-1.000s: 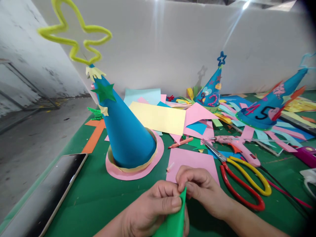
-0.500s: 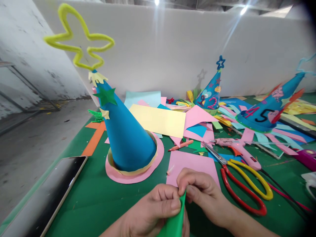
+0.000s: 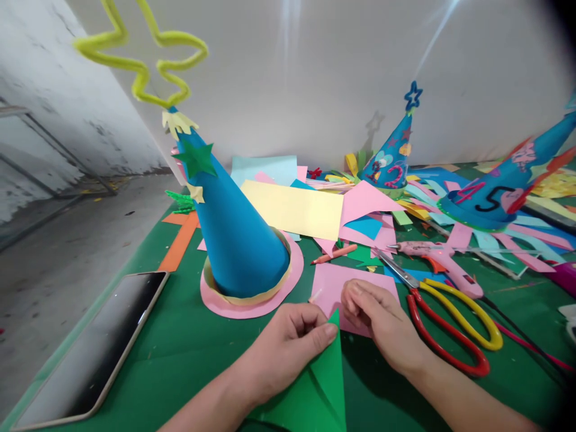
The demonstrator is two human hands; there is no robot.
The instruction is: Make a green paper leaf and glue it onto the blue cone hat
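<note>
My left hand (image 3: 294,345) pinches a sheet of green paper (image 3: 321,384) near its pointed upper corner, thumb on top. The sheet has a crease and spreads toward me, its lower end out of view. My right hand (image 3: 373,315) is just right of that corner, fingers curled in with nothing showing in them. It hovers over a square of pink paper (image 3: 328,276). Beyond my hands stands a blue cone hat (image 3: 238,240) with a pink brim, a green paper star (image 3: 198,159) and a yellow pipe-cleaner star (image 3: 182,39) at its tip.
Scissors (image 3: 450,354) with red and yellow handles and a pink glue gun (image 3: 450,264) lie at right. A phone (image 3: 94,348) lies at left. Farther back are two decorated blue hats, one starred (image 3: 389,159), one numbered (image 3: 490,198), and paper scraps (image 3: 292,207).
The right hand has come off the green paper and moved slightly up and away. The sheet, earlier folded narrow, has opened wider in my left hand. The view has tilted downward.
</note>
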